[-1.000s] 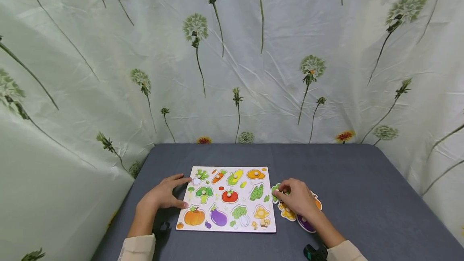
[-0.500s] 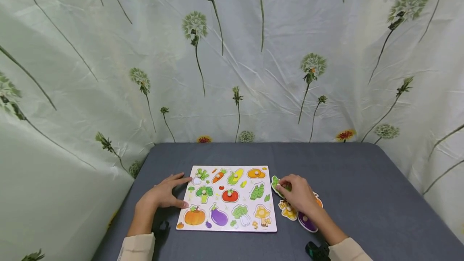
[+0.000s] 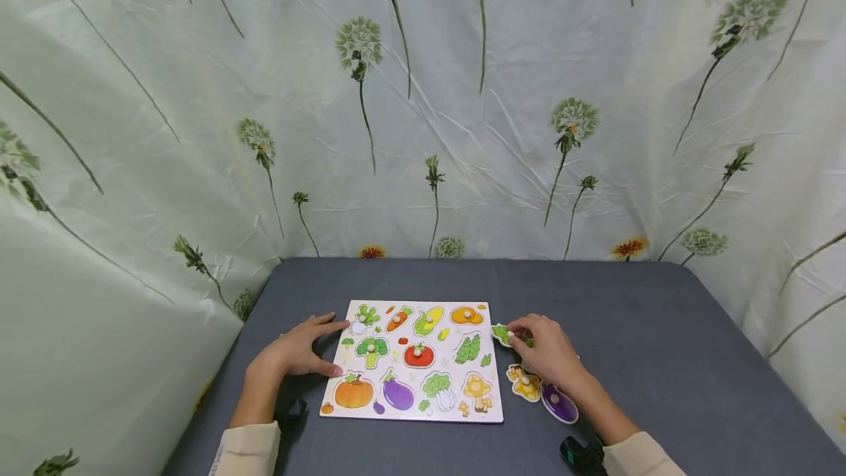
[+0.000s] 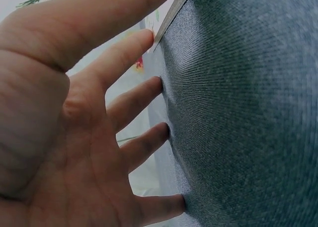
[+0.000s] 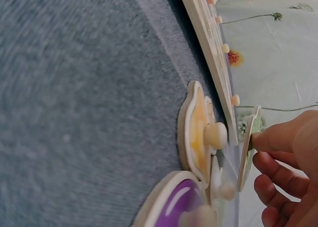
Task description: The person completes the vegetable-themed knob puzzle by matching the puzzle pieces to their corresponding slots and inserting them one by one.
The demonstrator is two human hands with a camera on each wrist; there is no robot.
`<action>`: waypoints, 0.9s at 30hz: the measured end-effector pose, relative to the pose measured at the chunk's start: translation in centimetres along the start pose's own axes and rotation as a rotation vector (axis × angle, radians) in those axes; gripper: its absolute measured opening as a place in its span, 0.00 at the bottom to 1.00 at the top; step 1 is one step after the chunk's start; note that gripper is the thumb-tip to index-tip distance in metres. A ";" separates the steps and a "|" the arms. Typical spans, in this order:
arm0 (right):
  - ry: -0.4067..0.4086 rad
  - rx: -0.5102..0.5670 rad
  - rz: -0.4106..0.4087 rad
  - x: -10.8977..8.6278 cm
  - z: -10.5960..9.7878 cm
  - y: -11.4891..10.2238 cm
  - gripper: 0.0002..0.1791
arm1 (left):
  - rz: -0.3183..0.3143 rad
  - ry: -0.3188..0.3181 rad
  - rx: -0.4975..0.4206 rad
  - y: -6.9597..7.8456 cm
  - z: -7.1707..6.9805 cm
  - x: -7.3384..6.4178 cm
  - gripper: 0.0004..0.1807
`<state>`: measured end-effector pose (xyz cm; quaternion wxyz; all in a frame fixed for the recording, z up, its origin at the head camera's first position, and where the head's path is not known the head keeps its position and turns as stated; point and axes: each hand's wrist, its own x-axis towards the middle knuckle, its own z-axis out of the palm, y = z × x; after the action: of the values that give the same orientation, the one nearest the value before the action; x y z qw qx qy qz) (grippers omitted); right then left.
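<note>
The spread left hand (image 3: pixel 297 351) touches the board (image 3: pixel 444 352); right of it, the right hand (image 3: pixel 550 350) pinches a green piece (image 3: pixel 500 334) that, carried low, could snag its edge.

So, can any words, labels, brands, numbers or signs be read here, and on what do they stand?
No text can be read in any view.
Board: faint specks near the lower right edge, too small to read.
Left sleeve: faint marks at its edge, too small to read.
Right wrist device: a small green mark, not readable.
</note>
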<state>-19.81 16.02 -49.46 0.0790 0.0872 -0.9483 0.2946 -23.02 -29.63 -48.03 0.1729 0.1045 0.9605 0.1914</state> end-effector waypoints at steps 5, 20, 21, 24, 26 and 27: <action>-0.010 0.003 -0.044 0.1 0.0 -0.3 0.08 | -0.003 0.001 -0.003 0.0 0.0 -0.1 0.53; -0.009 0.047 -0.199 0.5 0.2 -2.2 0.09 | 0.014 0.005 -0.024 -0.4 0.1 -0.2 0.53; -0.013 0.055 -0.199 0.5 0.3 -2.4 0.09 | 0.013 0.004 -0.024 -0.4 0.1 -0.2 0.53; -0.033 0.070 -0.195 0.5 0.7 -2.7 0.09 | 0.010 -0.002 -0.025 -0.4 0.0 -0.1 0.54; -0.045 0.077 -0.199 0.6 1.1 -2.9 0.09 | 0.003 -0.005 -0.029 -0.4 0.0 0.0 0.54; -0.049 0.081 -0.204 0.6 1.3 -3.0 0.09 | 0.001 -0.005 -0.028 -0.4 0.0 0.0 0.54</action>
<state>-19.90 12.77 -48.74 0.0816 0.1938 -0.9235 0.3209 -23.01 -29.95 -48.19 0.1766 0.1030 0.9572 0.2047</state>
